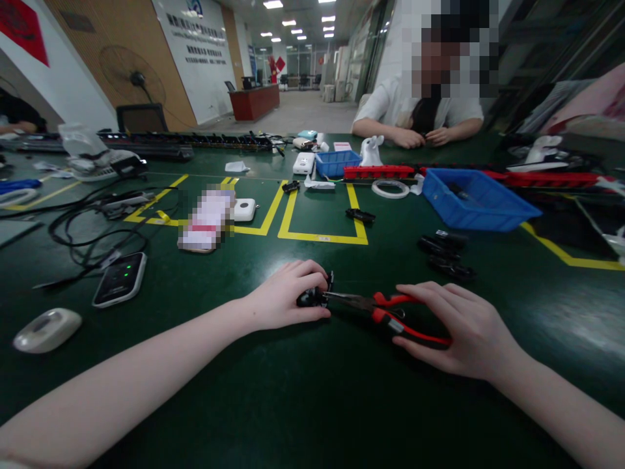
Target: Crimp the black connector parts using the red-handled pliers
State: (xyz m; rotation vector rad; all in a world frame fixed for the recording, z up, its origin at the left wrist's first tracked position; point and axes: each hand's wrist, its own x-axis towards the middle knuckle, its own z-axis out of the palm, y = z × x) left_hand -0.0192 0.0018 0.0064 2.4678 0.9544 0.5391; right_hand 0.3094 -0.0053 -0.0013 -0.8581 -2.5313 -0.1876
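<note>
My left hand (pixel 288 298) rests on the dark green table (pixel 303 404) with its fingers curled round a small black part (pixel 312 296). My right hand (pixel 452 329) grips the red handles of a pair of needle-nose pliers (pixel 385 309). The pliers' jaws point left and meet the black part at my left fingertips. Both forearms lie low over the table's near side.
Several black parts (pixel 444 254) lie to the right, another (pixel 360 215) inside a yellow taped box (pixel 322 236). A blue bin (pixel 476 202), a tape roll (pixel 390 188), red rails (pixel 378 171), cables (pixel 88 228) and a phone (pixel 120 279) lie around. A person sits across the table.
</note>
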